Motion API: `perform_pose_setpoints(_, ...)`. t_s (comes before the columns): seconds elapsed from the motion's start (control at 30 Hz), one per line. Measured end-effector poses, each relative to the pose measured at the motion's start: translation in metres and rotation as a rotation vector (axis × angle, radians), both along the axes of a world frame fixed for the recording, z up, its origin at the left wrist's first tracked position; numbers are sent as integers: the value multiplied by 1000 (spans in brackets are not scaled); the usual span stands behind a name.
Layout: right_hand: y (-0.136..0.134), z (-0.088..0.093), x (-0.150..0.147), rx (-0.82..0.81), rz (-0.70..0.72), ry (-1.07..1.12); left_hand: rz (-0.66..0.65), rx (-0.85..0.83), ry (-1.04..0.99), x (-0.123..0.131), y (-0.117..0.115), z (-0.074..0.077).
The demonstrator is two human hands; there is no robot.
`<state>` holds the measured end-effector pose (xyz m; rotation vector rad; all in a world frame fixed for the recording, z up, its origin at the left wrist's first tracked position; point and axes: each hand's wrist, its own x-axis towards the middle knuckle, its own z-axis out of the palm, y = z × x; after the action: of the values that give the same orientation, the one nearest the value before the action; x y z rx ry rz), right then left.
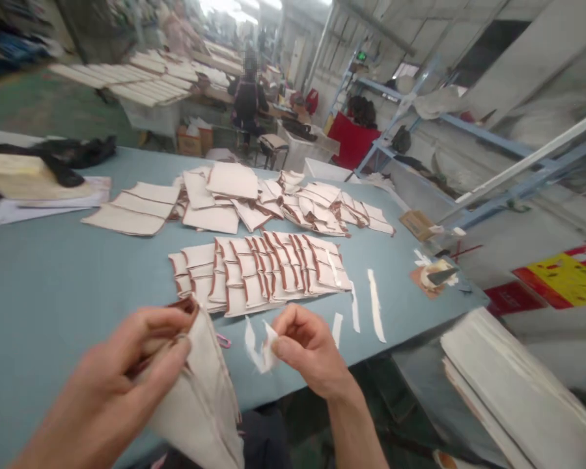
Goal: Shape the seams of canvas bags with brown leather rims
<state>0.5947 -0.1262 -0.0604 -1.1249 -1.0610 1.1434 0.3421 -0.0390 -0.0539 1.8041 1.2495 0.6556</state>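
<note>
My left hand pinches the top corner of a cream fabric piece with brown edging, which hangs down over the table's front edge. To its right, my right hand holds a thin white strip between thumb and fingers, its loose end curling to the left. A small pink clip-like item lies on the table between the hands. Just beyond them is a row of overlapping cream pieces with brown edges. White strips lie to the right of that row.
More cream pieces are heaped farther back on the blue-green table. A dark pointed tool on a roll sits at the right end. Stacked panels stand at the lower right. A person is in the background.
</note>
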Motion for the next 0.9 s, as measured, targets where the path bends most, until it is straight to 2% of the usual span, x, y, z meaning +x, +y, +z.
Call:
perform_pose_setpoints(0.1,0,24,-13,89,-7,-357,-230,-137,-65,5,-3,17)
perform_pose_setpoints(0.17,1,35,-21,164,29,-503,-310,-179,-106,6,-5,23)
perform_pose_setpoints(0.23,2,41,-31,215,46,-606,-316,-219,-155,6,-7,27)
perform_pose_setpoints(0.33,3,42,-41,248,51,-680,-258,-195,-208,5,-14,32)
perform_pose_setpoints(0.47,6,31,-47,207,-4,-508,-207,-104,-267,3,-21,37)
perform_pose_setpoints(0.63,14,4,-65,233,45,-300,-185,-93,-296,-1,-25,35)
perform_pose_setpoints(0.73,15,-11,-84,253,-56,-168,-142,-79,-261,-2,-26,32)
perform_pose_setpoints(0.9,10,-21,-101,167,-165,-83,-145,-227,-228,-11,-31,24)
